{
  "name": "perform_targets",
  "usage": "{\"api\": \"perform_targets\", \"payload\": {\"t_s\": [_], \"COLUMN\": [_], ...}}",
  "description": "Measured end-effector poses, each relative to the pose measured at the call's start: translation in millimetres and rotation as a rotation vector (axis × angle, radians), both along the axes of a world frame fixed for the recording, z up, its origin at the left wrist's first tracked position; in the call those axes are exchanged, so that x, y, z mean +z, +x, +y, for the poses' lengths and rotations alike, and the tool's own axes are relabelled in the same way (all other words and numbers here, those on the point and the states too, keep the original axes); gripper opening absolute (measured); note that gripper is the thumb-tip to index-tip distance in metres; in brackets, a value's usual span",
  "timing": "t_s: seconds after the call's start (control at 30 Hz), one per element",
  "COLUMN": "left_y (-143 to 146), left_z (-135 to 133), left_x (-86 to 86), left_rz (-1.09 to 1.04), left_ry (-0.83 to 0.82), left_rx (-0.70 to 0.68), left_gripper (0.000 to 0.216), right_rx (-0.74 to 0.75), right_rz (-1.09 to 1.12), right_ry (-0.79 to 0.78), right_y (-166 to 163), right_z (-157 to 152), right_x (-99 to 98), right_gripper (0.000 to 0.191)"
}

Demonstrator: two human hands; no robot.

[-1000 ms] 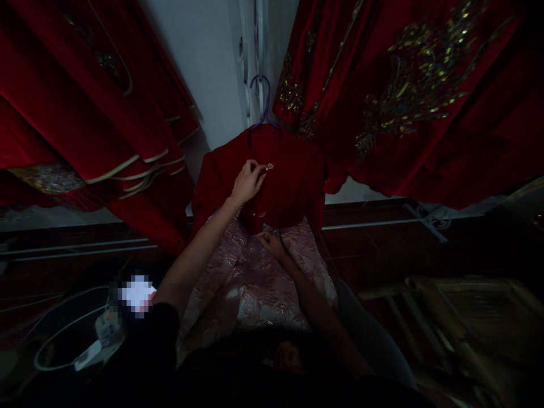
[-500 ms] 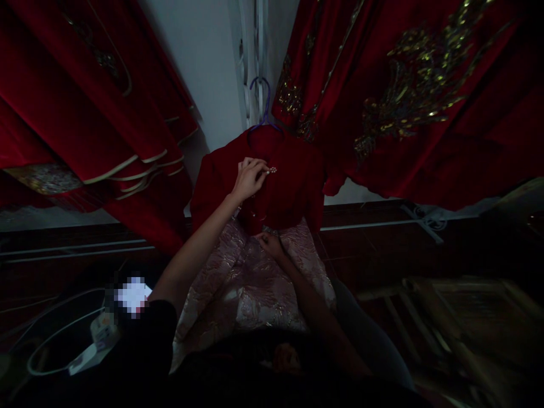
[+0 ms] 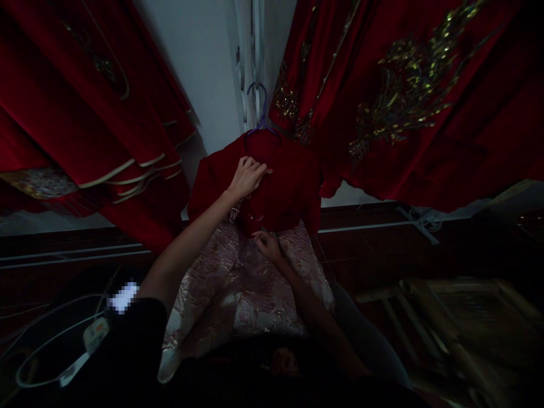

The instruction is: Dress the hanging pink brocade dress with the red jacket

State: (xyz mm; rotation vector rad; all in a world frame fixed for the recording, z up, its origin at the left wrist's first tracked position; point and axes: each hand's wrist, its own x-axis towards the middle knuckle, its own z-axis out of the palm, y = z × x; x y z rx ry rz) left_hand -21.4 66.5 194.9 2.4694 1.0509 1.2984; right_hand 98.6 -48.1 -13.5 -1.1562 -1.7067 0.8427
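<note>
Nearest, on the left, a white cable [image 3: 51, 340] loops over the dark floor beside the person's black sleeve. On the right stands a wooden frame [image 3: 459, 306], dim and blurred. Between the two forearms a pink skirt [image 3: 238, 289] with a shiny woven pattern spreads out toward the person. The right hand [image 3: 267, 245] rests where the skirt meets the lower edge of the red jacket [image 3: 293, 187]; it is too dark to tell whether its grip is open or closed. Farther up, the left hand [image 3: 249, 177] lies on the jacket's chest, its grip closed on the cloth just beside a small beaded clasp [image 3: 269, 170]. The jacket hangs in the middle on a purple hanger [image 3: 262, 107], hooked on a white wall [image 3: 204, 68]. Red robes with gold embroidery hang at far left [image 3: 85, 130] and far right [image 3: 408, 102].
</note>
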Motion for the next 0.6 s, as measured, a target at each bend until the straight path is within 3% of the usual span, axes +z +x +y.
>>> {"api": "perform_targets", "payload": {"t_s": [0.1,0.2,0.3,0.4,0.47,0.6], "left_y": [-3,-8,-15,-33,-54,-106], "left_z": [-5,-13,-19,-18,-15,-6], "left_x": [-1.7,-8.6,-20.5,-30.8,-30.5,-4.8], "left_rz": [-0.126,-0.228,-0.286,-0.308,-0.271,-0.056], "left_ry": [0.008,0.029,0.021,0.000,-0.052,-0.184], "left_rx": [0.110,0.305,0.462,0.572,0.618,0.703], "left_gripper": [0.023,0.036,0.048,0.061,0.064,0.039], "right_rx": [-0.122,-0.230,-0.206,-0.400,-0.539,-0.641], "right_rz": [0.106,0.189,0.212,0.146,0.041,-0.279], "right_ry": [0.178,0.351,0.378,0.213,0.171,0.291], "right_y": [-7,-22,-41,-46,-33,24], "right_z": [8,42,86,111,113,106], "right_x": [63.1,132.4,174.9,181.7,175.7,172.0], "right_gripper": [0.026,0.031,0.052,0.089,0.101,0.086]}}
